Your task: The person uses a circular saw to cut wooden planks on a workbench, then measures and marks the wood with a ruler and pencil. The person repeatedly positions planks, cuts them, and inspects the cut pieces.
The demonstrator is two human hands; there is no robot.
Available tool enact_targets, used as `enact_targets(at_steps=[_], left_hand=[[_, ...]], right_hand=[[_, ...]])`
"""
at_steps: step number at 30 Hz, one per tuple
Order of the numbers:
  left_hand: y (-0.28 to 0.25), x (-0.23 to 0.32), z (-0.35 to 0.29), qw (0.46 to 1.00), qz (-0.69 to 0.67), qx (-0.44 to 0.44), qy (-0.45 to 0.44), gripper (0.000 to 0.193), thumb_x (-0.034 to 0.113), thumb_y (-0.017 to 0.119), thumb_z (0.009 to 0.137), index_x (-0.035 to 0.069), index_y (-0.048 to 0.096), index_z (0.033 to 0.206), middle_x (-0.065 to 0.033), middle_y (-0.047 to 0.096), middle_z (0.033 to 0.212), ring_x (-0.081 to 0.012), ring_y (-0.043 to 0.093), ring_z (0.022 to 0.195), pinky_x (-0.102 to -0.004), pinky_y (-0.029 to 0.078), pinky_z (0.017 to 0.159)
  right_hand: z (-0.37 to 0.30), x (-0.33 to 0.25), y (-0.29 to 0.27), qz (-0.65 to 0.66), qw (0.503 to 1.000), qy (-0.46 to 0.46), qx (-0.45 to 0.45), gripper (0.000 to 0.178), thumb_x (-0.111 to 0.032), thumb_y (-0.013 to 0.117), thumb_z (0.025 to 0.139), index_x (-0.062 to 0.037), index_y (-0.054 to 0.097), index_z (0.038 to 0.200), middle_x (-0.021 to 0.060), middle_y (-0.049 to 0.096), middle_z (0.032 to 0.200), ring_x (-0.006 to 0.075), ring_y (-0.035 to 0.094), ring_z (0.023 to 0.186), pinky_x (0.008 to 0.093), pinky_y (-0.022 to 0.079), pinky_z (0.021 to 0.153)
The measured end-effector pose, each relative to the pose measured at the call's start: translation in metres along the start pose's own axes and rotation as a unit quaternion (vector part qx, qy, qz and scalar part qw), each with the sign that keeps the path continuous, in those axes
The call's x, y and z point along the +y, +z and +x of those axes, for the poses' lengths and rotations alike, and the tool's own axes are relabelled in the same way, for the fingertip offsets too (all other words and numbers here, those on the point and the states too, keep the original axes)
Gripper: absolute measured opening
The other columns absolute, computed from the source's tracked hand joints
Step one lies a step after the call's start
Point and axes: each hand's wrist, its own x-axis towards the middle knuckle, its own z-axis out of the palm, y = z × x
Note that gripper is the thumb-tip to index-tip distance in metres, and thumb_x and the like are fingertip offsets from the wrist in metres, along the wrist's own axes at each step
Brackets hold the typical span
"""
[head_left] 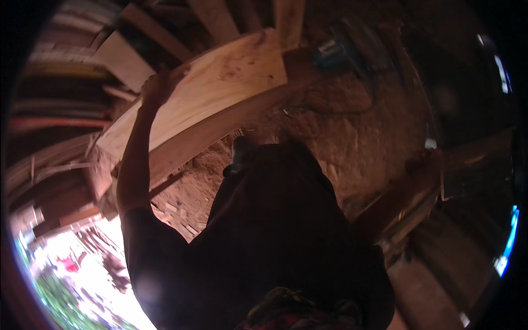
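Pale board (220, 80): lies slantwise atop or against darker plank (181, 148), cannot tell which; right end near blue tool (333, 52).
Left hand (157, 91): touches pale board at far long edge, toward left end.
Left fingers: look bent over that edge; too dark to tell grasping from mere resting.
Right hand (421, 159): extends far right, well apart from pale board, near pale-edged timber (413, 216).
Right fingers: lost in shadow and blur; cannot tell whether clenched, released or holding something.
Blue tool: blurred, near right end of darker plank; cannot tell running or idle.
Cable (346, 113): curves over dusty ground (352, 148), beyond near edge of darker plank.
Board risk: could slide or tip off darker plank's near edge, from one-handed support and slanted lie.
Tool risk: could get knocked by swinging pale board's right end.
Foot risk: could snag on cable when stepping right, especially in such dim light.
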Motion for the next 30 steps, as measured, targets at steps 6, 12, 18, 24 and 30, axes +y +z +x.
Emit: enact_targets(at_steps=[6, 12, 18, 24, 30], left_hand=[[0.018, 0.027, 0.058, 0.992, -0.047, -0.112, 0.018, 0.091, 0.089, 0.042, 0.086, 0.015, 0.066, 0.133, -0.0258, 0.069, 0.124, -0.0468, 0.065, 0.114, -0.0538, 0.047, 0.099], [0.071, 0.051, 0.045, 0.966, -0.094, -0.218, 0.105, 0.1, 0.089, 0.041, 0.086, 0.002, 0.07, 0.127, -0.0367, 0.066, 0.12, -0.0493, 0.061, 0.122, -0.052, 0.046, 0.105], [0.025, 0.075, 0.011, 0.959, -0.188, -0.192, 0.087, 0.092, 0.085, 0.039, 0.09, 0.007, 0.069, 0.13, -0.0325, 0.067, 0.122, -0.046, 0.063, 0.122, -0.0522, 0.046, 0.105], [0.061, 0.058, 0.003, 0.962, -0.16, -0.222, 0.027, 0.083, 0.081, 0.042, 0.092, 0.012, 0.07, 0.128, -0.0322, 0.067, 0.122, -0.0474, 0.062, 0.121, -0.0532, 0.045, 0.105], [0.081, 0.061, -0.015, 0.964, -0.23, -0.133, 0.024, 0.069, 0.065, 0.057, 0.096, 0.002, 0.069, 0.123, -0.028, 0.068, 0.122, -0.0432, 0.064, 0.118, -0.0484, 0.049, 0.1]], right_hand=[[-0.078, -0.005, -0.048, -0.121, 0.969, -0.077, 0.199, 0.023, -0.029, 0.073, 0.098, -0.0064, 0.066, 0.095, 0.0006, 0.06, 0.073, 0.0101, 0.055, 0.061, 0.0258, 0.038, 0.048], [-0.118, -0.019, -0.048, -0.141, 0.949, -0.075, 0.271, 0.024, -0.029, 0.073, 0.099, -0.0061, 0.066, 0.094, 0.0013, 0.061, 0.072, 0.011, 0.056, 0.058, 0.0249, 0.035, 0.045], [-0.112, -0.026, -0.05, -0.1, 0.975, -0.077, 0.184, 0.024, -0.03, 0.07, 0.1, -0.0066, 0.066, 0.097, 0.0011, 0.06, 0.071, 0.0114, 0.055, 0.057, 0.026, 0.036, 0.045], [-0.093, -0.011, -0.014, -0.058, 0.993, -0.069, 0.075, 0.023, -0.029, 0.074, 0.096, -0.007, 0.068, 0.091, 0.0035, 0.062, 0.067, 0.0122, 0.054, 0.051, 0.0256, 0.039, 0.044], [-0.114, 0.015, 0.024, -0.168, 0.97, 0.049, -0.172, 0.019, -0.027, 0.067, 0.099, -0.0086, 0.066, 0.093, -0.0013, 0.058, 0.065, 0.0064, 0.05, 0.051, 0.0234, 0.035, 0.045]])
